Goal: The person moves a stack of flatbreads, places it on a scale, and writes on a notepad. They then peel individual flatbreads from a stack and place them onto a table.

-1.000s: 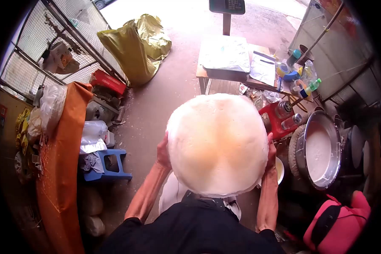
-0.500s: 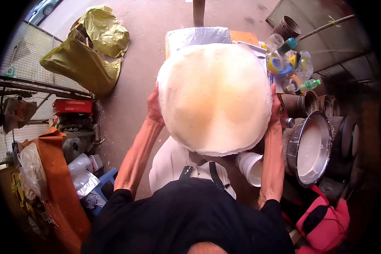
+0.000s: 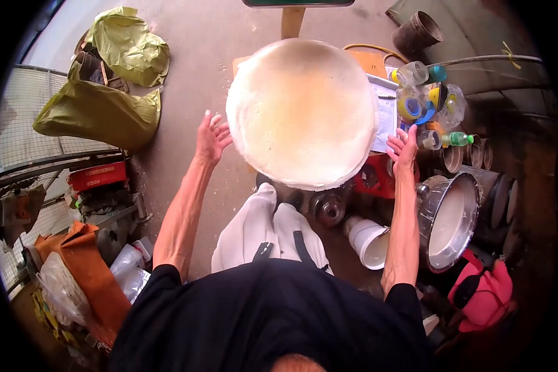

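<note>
A large round cream-white slab (image 3: 304, 115) with a yellowish middle lies over a wooden table (image 3: 369, 62) ahead of me. To its left, my left hand (image 3: 213, 137) is open, fingers spread, a small gap from the rim. On the right side my right hand (image 3: 403, 149) is also open with its fingers apart, near the slab's edge and beside a sheet of paper (image 3: 385, 115). Neither hand holds anything. The slab hides most of the tabletop beneath it.
Bottles and tape rolls (image 3: 409, 106) crowd the table's right side. A metal basin (image 3: 451, 220) and a white bucket (image 3: 371, 243) stand at the right. Yellow sacks (image 3: 105, 111), a red box (image 3: 97, 176) and orange cloth (image 3: 80, 266) are at the left.
Both hands have let go of the slab and moved apart from its rim. The slab now sits farther forward, and the silvery packet behind it is no longer visible.
</note>
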The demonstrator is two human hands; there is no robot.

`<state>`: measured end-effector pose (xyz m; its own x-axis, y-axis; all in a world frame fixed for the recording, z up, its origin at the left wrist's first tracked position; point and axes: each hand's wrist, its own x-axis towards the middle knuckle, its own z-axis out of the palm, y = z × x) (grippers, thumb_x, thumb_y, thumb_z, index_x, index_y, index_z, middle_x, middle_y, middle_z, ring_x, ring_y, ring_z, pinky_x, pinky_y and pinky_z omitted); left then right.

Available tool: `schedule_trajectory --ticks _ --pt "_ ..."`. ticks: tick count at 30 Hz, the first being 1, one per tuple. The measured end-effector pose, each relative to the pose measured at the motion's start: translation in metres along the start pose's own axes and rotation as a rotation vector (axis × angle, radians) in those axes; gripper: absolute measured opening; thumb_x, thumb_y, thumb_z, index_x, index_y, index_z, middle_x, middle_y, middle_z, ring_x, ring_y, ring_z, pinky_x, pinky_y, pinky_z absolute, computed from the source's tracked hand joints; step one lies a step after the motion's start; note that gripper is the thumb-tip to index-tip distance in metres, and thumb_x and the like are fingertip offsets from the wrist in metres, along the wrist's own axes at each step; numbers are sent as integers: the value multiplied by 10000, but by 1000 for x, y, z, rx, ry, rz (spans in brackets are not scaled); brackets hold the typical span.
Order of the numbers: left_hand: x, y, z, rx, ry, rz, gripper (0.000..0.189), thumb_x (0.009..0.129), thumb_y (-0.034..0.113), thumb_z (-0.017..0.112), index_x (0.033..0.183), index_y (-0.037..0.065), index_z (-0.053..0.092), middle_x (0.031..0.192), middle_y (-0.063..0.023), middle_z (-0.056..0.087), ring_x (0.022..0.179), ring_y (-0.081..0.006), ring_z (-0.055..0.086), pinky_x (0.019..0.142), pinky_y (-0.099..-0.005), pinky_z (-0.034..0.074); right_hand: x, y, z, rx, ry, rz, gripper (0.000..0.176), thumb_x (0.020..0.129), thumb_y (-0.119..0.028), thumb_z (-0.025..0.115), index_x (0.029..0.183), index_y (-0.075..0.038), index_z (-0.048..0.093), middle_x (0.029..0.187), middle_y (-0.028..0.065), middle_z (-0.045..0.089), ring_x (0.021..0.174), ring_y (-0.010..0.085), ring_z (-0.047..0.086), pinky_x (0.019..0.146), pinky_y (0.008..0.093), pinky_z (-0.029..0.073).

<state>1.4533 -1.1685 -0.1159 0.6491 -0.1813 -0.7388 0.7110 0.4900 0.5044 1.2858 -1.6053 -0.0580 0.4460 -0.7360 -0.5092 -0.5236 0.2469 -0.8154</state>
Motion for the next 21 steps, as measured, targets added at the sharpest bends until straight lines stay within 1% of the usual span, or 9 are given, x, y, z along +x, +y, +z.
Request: schedule_trajectory --ticks 1,3,4,9,10,11,12,18,21 --pt "-8 -2 -29 34 34 -3 189 901 256 560 1019 108 554 910 -42 615 838 -190 595 700 -361 514 -14 18 -18 16 12 9 823 882 -679 355 1318 11 462 1206 213 564 1141 313 521 975 428 371" --pt "-20 -17 -104 122 71 -10 543 919 518 459 1219 68 508 1085 -135 589 1026 -274 582 843 -491 496 -45 72 -45 -66 59 16 789 881 -673 380 1306 -18 490 1156 197 592 1070 284 559 937 384 400" --pt "-31 -28 -142 169 110 -27 675 883 586 475 1267 33 429 1114 -207 564 1050 -393 558 880 -517 481 -67 98 -51 -65 72 85 781 880 -672 388 1282 -13 509 1121 187 608 1036 268 575 895 366 426" --pt "-86 -108 -299 222 449 -329 684 857 614 478 1234 45 443 1114 -227 555 968 -372 559 817 -524 477 -156 278 -76 -315 -109 620 742 843 -695 447 1136 -26 579 831 122 625 718 166 585 565 272 474" --pt "-92 -119 -312 213 498 -368 695 855 614 480 1238 36 443 1109 -236 552 961 -371 558 815 -527 476 -174 297 -77 -400 -189 645 713 846 -692 444 1065 -39 630 846 132 641 763 205 607 628 320 497" --pt "-97 -127 -319 218 488 -372 692 858 611 475 1237 32 445 1107 -241 551 966 -371 557 813 -526 477 -182 321 -85 -600 -311 454 686 856 -673 456 981 -35 673 896 120 655 830 217 607 738 350 486" --pt "-101 -134 -323 224 480 -379 690 862 608 471 1236 29 448 1105 -245 551 971 -372 557 812 -526 478 -200 309 -79 -520 -294 538 652 878 -631 466 947 -24 694 910 91 660 867 201 588 810 346 453" --pt "-63 -95 -233 312 381 -318 644 861 604 486 1196 54 492 1042 -179 599 921 -333 583 815 -472 483 -182 279 -80 -264 -226 574 631 929 -560 416 1144 7 590 990 177 652 841 242 631 756 361 509" --pt "-26 -69 -188 251 258 -166 568 862 567 529 1152 79 522 1000 -156 614 915 -294 598 827 -442 486 -158 229 -81 -291 -154 436 611 917 -549 463 1153 2 581 912 124 646 780 197 621 677 297 518"
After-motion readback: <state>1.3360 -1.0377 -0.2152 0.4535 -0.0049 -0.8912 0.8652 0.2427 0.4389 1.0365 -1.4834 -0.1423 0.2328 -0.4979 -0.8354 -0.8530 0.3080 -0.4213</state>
